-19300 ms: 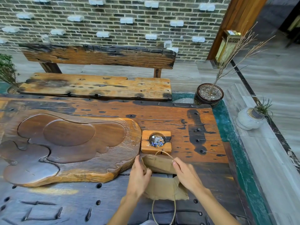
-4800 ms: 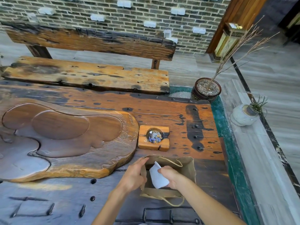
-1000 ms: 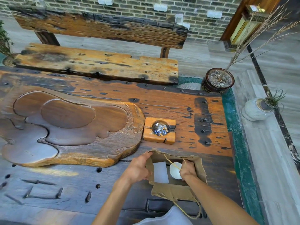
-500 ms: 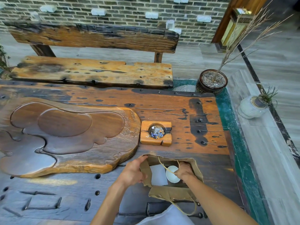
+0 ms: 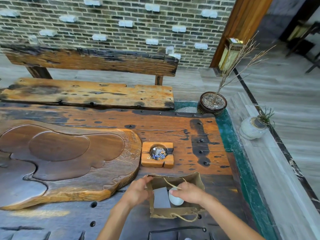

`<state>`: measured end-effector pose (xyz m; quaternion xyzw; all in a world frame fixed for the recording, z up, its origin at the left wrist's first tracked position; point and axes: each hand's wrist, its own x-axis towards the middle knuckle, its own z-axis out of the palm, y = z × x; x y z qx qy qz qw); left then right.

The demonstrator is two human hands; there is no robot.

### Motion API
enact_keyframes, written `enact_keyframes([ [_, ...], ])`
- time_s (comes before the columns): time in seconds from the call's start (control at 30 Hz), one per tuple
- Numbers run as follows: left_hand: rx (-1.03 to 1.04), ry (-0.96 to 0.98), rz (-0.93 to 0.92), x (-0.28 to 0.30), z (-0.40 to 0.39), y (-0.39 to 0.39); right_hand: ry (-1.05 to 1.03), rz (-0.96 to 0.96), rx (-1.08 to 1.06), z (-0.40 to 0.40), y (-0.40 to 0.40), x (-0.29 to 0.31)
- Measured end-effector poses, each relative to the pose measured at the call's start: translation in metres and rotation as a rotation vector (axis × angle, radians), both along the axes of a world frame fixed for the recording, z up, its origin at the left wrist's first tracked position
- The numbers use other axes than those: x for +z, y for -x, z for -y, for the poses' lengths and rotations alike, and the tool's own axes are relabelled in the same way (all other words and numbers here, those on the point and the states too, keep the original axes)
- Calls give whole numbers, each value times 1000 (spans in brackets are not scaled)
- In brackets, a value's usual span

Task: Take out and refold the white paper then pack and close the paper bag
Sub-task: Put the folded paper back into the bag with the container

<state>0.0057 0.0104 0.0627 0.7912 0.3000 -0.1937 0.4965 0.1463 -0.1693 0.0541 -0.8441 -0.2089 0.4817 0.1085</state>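
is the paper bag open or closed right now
Open. The paper bag mouth gapes, showing the white paper and a white cup inside; the left hand holds its left rim.

Bare throughout: left hand [image 5: 138, 192] and right hand [image 5: 187, 192] uncovered, wrists uncovered, left forearm [image 5: 114, 220] and right forearm [image 5: 230, 217] uncovered as far as the picture's edge at 6 and 5 o'clock. Slim in build and smooth, with knuckles showing as soft ridges on the backs of the hands. Short, plain nail on the right thumb [image 5: 171, 191]. At 6 o'clock, on the very bottom edge, a sliver of pale cloth [image 5: 187, 238]; too little in view to tell which garment
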Motion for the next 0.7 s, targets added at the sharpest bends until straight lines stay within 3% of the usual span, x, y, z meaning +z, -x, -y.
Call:
enact_keyframes([
  [0.23,12,-52,91,26,-9,-1,-304,-394,-153,24,3,98],
  [0.4,180,68,191,32,-17,2,-564,-475,-425,58,-30,137],
  [0.53,409,270,100,13,-22,7,-580,-372,-669,83,-68,104],
  [0.7,608,473,-70,-22,-18,7,-421,-385,-755,101,-71,36],
])
